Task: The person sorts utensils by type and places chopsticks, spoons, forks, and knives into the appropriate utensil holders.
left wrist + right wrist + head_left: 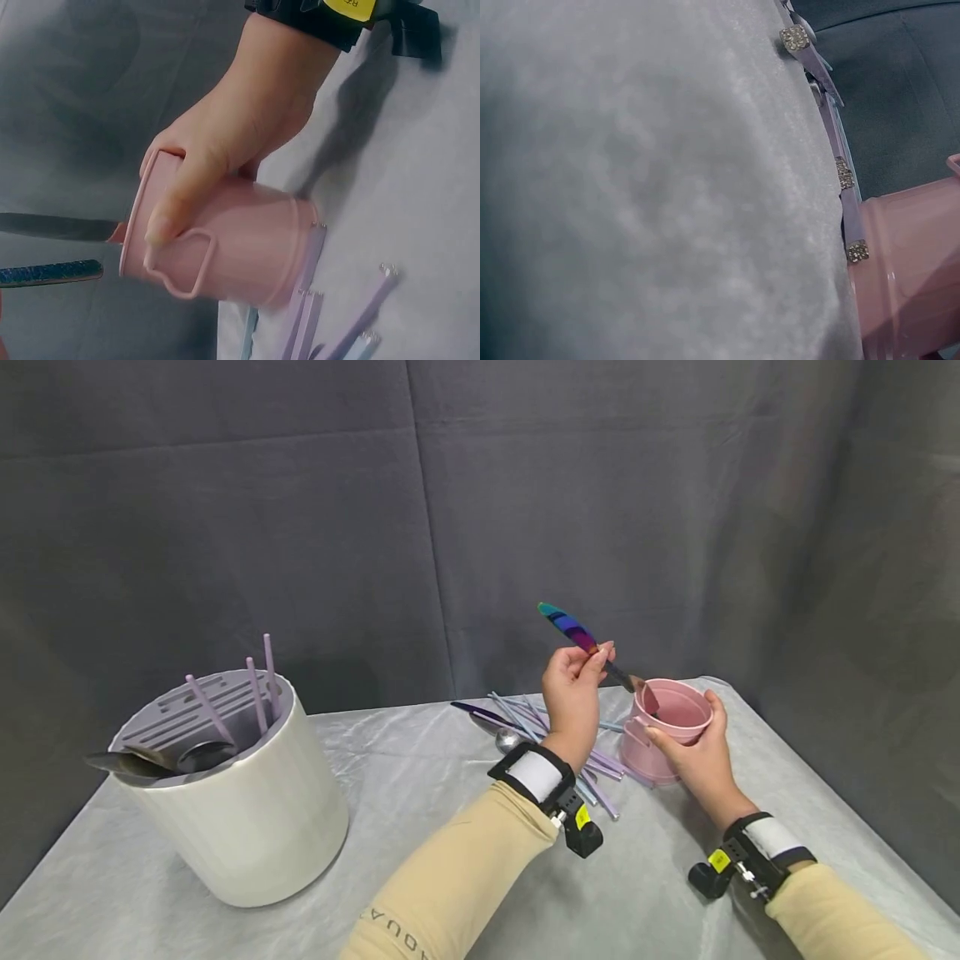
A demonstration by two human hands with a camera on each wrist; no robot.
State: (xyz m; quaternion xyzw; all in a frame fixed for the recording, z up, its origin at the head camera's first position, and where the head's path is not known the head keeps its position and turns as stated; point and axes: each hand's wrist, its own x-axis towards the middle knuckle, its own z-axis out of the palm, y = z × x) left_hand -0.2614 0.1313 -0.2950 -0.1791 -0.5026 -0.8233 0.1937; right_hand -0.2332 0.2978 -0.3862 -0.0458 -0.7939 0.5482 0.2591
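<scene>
In the head view my left hand (573, 693) pinches a rainbow-handled metal utensil (568, 625) at mid-length, its handle slanting up to the left. Its dark lower part leads to a coppery flat end (645, 693) that dips past the rim of a small pink bucket (651, 750). My right hand (697, 760) grips that bucket at the rim, thumb on the near wall beside a loop handle (202, 262). A blue glittery stick (49, 274) points toward the bucket in the left wrist view. The utensil's tip is hidden inside the bucket.
A pile of lavender and pale blue sticks (603, 764) with a spoon (507, 740) lies left of the bucket. At the left stands a large white cylindrical holder (255, 827) with a slotted grey top, several dark spoons (206, 756) and lavender handles (257, 693). Grey cloth hangs behind.
</scene>
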